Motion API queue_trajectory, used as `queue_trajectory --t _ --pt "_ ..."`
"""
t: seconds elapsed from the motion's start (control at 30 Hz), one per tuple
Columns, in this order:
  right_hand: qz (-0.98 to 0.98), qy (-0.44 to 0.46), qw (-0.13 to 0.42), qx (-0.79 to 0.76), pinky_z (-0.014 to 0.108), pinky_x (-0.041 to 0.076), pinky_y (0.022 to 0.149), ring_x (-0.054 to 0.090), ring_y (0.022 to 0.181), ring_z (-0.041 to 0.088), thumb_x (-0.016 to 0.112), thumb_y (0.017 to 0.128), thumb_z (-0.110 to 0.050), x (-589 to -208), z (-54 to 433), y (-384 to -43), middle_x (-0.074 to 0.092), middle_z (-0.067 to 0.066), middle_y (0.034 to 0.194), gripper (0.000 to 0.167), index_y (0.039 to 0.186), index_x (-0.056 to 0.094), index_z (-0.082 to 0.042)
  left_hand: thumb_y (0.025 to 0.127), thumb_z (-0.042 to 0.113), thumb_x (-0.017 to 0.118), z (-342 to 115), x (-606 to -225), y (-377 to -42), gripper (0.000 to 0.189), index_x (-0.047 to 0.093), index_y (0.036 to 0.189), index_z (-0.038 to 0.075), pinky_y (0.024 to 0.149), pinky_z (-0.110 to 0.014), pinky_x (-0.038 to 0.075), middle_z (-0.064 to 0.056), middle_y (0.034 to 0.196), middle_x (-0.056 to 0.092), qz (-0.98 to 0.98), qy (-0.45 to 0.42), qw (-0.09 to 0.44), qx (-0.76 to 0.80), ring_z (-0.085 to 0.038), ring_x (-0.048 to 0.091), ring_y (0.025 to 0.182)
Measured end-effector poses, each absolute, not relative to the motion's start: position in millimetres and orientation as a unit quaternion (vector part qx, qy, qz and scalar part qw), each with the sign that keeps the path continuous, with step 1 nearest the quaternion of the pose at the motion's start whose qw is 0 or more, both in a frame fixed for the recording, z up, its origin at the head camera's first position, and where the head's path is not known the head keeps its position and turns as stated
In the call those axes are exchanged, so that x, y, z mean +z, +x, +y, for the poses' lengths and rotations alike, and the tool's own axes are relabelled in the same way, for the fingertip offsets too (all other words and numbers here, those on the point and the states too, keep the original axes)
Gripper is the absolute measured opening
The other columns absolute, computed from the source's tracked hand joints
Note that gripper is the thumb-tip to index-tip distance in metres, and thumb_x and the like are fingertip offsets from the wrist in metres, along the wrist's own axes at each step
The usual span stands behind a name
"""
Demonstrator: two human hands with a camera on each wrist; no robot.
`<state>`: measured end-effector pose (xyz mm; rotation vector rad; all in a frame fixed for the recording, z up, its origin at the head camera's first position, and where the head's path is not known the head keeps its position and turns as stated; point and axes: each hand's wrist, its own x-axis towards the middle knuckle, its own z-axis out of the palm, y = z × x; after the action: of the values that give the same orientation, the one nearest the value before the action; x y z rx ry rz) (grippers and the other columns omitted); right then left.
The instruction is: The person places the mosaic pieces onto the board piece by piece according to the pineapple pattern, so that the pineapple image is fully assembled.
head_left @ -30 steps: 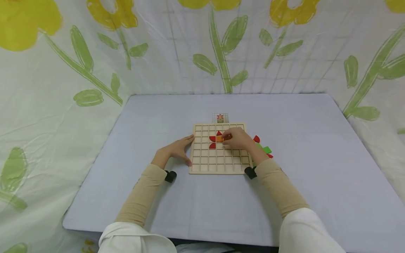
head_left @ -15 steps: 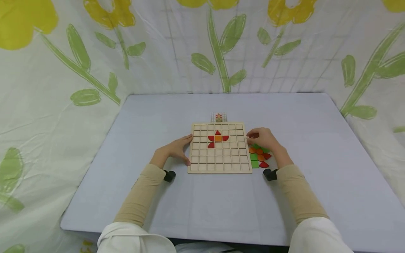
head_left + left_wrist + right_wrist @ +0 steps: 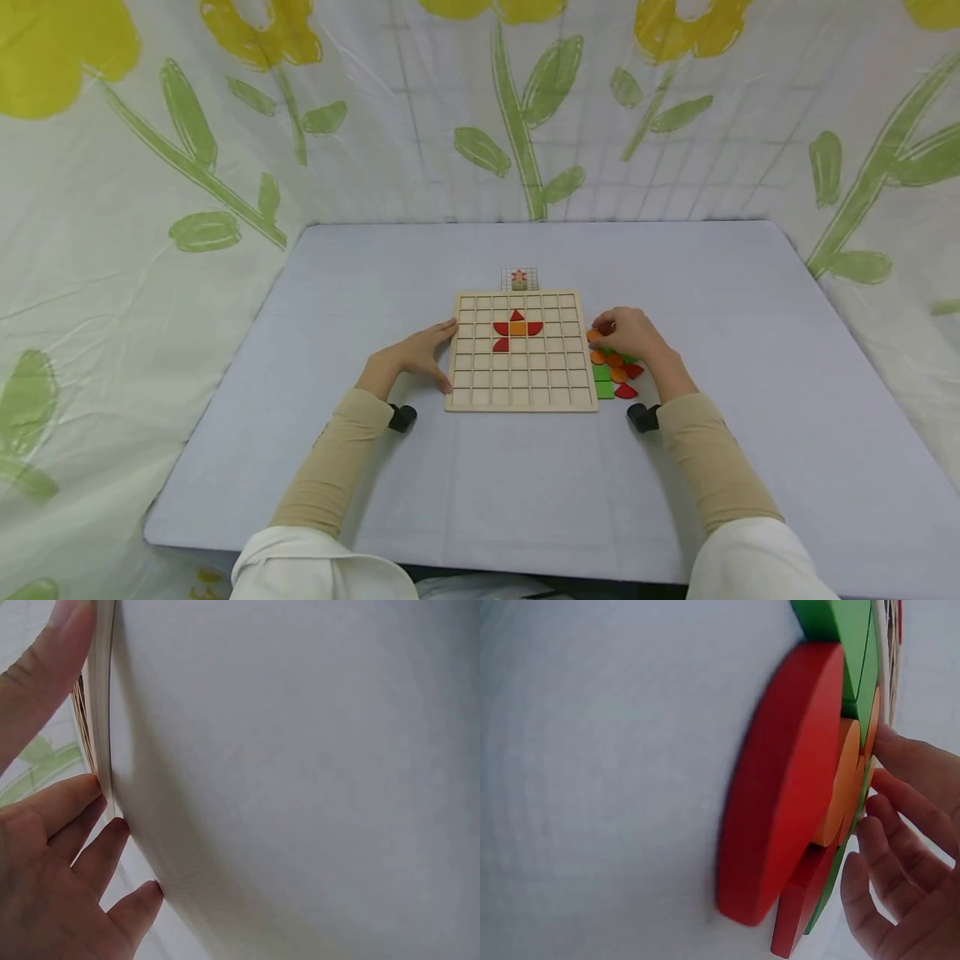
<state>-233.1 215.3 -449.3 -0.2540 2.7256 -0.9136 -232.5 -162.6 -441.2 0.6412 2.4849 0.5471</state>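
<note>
Centre of the frame: wooden grid board (image 3: 555, 367), its left edge touched by the left hand (image 3: 416, 352), fingers extended and unclenched. Right of centre: the right hand (image 3: 633, 335), fingers bent at an orange disc (image 3: 594, 336); whether they grasp it, I cannot tell.

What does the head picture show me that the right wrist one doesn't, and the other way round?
Only the head view shows the left hand at the left edge of the board, the whole grid, the small card beyond it, and the yellow flowers behind.

Only the right wrist view shows the palm side of the right hand and, clearly, the thick side of a red piece.

Both show the right hand at the pile of red, green and orange pieces.
</note>
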Motion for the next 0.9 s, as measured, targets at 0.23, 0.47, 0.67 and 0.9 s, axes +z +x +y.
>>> queue_trajectory --t 0.23,0.47,0.67,0.9 --pt "0.944 -0.091 0.126 -0.291 0.046 0.050 0.089 0.058 0.099 0.033 0.073 0.087 -0.017 -447 212 -234 0.063 0.021 0.111 0.035 0.112 0.066 0.007 0.070 0.027 0.088 -163 -442 -233 0.115 0.016 0.153 -0.004 0.119 -0.045 0.016 -0.016 0.162 0.009 0.917 0.235 0.256 0.198 -0.033 0.009 0.147" --pt "0.947 -0.069 0.127 -0.285 0.047 0.049 0.088 0.057 0.101 0.034 0.071 0.089 -0.020 -445 213 -233 0.063 0.020 0.114 0.036 0.116 0.066 0.004 0.070 0.028 0.088 -162 -444 -233 0.115 0.016 0.153 -0.003 0.119 -0.045 0.016 -0.015 0.162 0.009 0.918 0.234 0.254 0.194 -0.033 0.010 0.148" --pt "0.946 -0.054 0.110 -0.300 0.048 0.049 0.089 0.057 0.103 0.034 0.071 0.089 -0.023 -445 212 -234 0.064 0.019 0.115 0.040 0.119 0.065 0.002 0.070 0.028 0.088 -163 -443 -233 0.115 0.016 0.153 -0.003 0.119 -0.045 0.016 -0.015 0.162 0.009 0.919 0.232 0.255 0.192 -0.033 0.010 0.148" --pt "0.943 -0.079 0.098 -0.308 0.045 0.050 0.087 0.060 0.099 0.032 0.072 0.088 -0.021 -443 203 -232 0.066 0.019 0.110 0.040 0.118 0.065 0.004 0.070 0.028 0.088 -162 -443 -233 0.115 0.016 0.153 -0.003 0.119 -0.045 0.016 -0.015 0.162 0.009 0.919 0.232 0.255 0.192 -0.033 0.009 0.148"
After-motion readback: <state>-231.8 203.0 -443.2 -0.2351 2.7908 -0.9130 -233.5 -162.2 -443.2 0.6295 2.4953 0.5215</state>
